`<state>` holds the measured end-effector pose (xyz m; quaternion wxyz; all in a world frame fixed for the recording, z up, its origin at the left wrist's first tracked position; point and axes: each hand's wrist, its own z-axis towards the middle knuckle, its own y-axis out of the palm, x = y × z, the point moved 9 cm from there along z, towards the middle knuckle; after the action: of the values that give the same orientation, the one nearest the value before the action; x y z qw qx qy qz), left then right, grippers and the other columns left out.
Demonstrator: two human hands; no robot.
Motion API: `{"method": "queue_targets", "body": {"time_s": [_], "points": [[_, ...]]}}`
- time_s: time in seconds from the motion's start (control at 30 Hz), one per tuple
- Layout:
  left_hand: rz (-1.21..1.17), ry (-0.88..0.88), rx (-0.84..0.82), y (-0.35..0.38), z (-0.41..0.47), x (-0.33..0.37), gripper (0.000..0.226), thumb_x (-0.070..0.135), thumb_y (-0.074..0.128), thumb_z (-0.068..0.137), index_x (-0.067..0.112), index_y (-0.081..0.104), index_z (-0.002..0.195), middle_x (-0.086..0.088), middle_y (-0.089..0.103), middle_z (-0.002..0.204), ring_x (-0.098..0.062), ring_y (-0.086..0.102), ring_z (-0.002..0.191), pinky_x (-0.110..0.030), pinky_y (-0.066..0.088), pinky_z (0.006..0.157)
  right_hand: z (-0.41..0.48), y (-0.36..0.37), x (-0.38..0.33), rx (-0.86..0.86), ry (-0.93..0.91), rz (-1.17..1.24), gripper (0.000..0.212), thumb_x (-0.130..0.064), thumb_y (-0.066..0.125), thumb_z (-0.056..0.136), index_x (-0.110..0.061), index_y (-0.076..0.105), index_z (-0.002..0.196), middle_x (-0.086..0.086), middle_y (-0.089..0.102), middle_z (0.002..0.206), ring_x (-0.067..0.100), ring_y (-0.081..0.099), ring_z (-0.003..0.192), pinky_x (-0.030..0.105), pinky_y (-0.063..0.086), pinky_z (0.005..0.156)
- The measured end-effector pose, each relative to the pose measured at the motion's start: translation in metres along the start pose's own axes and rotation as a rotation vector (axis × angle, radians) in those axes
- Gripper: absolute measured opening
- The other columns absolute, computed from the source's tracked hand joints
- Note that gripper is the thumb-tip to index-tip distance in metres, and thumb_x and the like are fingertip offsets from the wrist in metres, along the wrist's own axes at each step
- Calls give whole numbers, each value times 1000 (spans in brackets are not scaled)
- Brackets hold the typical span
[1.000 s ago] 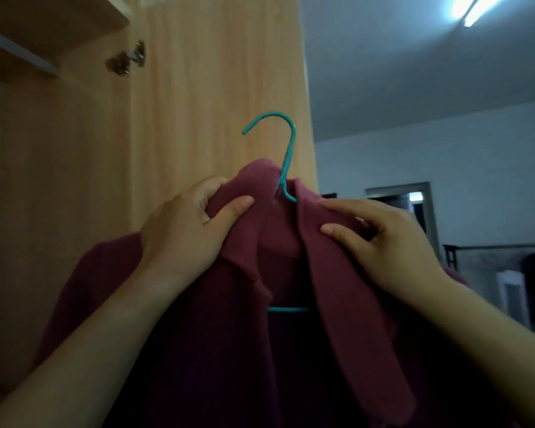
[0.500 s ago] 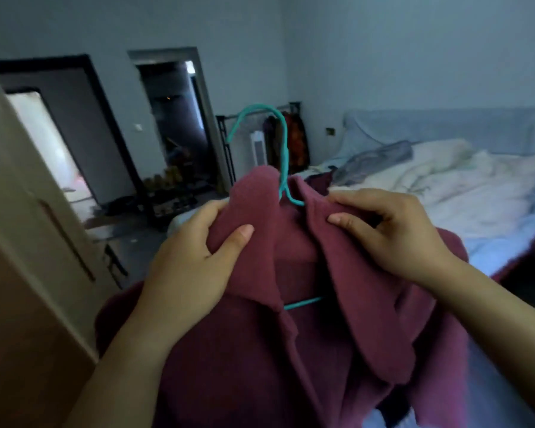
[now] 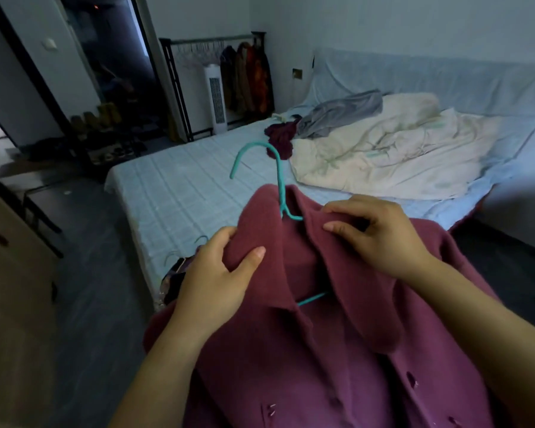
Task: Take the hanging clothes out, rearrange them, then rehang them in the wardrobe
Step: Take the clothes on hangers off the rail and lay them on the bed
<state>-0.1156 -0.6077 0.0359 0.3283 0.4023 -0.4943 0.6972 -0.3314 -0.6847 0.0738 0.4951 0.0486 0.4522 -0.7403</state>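
Bed (image 3: 198, 186) fills the far scene; near, the maroon coat (image 3: 322, 350) on its teal hanger (image 3: 278, 180) is held up clear of the wardrobe (take-out step, I judge). Left hand (image 3: 220, 282) pinches the left collar flap and right hand (image 3: 380, 233) the right one. Next the coat needs laying flat on the bare mattress.

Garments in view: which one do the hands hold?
The plum coat on the teal hanger, gripped at the collar by left hand and right hand; the grey garment and the dark red garment lie loose on the bed.
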Motion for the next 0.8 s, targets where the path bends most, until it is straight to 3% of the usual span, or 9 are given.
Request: {"method": "queue_targets", "body": {"time_s": [0.13,0.27,0.4,0.5,0.6,0.67,0.8], "points": [[39,-111,1,26,47,-57,16,36,68,81,39,58,94,22,66,92,4,62,89,-19,48,85,17,56,68,-77,79,65,22,-28,73,78,-29,70,100,-7,67,85,7,62,78,25,47,76],[100,-173,47,39,100,-86,28,32,69,81,35,58,107,29,59,89,-2,61,92,-25,47,86,49,96,122,-119,161,110,29,-17,77,76,-36,67,95,-7,66,82,8,60,76,12,43,71],[196,-231,143,47,142,-110,37,38,69,80,25,60,113,24,56,89,-13,62,97,-34,46,93,82,135,163,-177,169,115,22,-23,75,77,-27,71,99,-4,65,81,8,58,70,25,46,70],[326,-298,179,55,164,-127,39,47,62,82,24,58,115,14,59,96,-20,58,107,-46,34,103,97,162,191,-211,163,103,20,-32,70,81,-27,70,101,-5,64,83,9,59,73,31,49,71],[442,-343,153,67,187,-141,43,53,56,83,24,58,115,4,65,109,-22,58,107,-43,38,98,109,182,215,-255,103,30,26,-44,55,85,-27,65,102,-5,64,85,15,61,78,38,50,71],[444,-349,169,78,201,-144,41,52,58,83,24,60,112,2,67,106,-23,60,102,-44,44,92,116,193,234,-288,79,0,30,-45,48,87,-26,63,104,-4,63,85,17,60,79,40,49,70],[489,-352,243,116,229,-132,37,49,60,83,24,60,111,3,68,105,-24,61,98,-45,44,90,130,186,281,-298,96,91,27,-42,48,88,-25,63,104,-4,59,83,16,58,78,42,48,68]]}}
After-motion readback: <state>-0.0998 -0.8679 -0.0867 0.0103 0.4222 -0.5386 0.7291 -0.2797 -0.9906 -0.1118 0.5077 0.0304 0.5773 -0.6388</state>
